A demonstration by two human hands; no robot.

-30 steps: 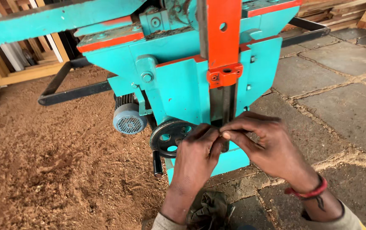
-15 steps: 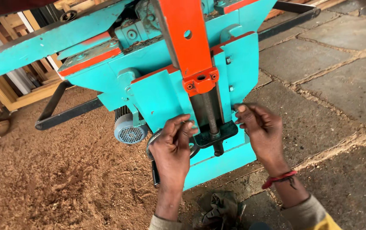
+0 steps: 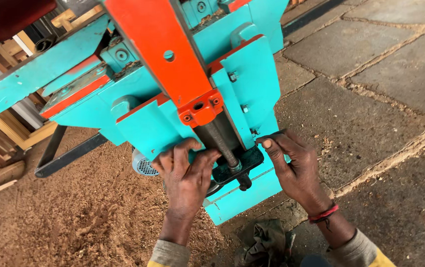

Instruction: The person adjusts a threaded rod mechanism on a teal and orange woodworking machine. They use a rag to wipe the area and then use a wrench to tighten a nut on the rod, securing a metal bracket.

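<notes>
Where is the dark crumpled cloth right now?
In the head view the dark crumpled cloth lies on the ground at bottom centre, between the person's forearms, just below the turquoise machine's base and beside the sawdust.

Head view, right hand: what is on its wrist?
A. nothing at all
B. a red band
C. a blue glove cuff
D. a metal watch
B: the right hand, resting against the turquoise machine, has a red band round the wrist, just above the grey sleeve cuff.
</notes>
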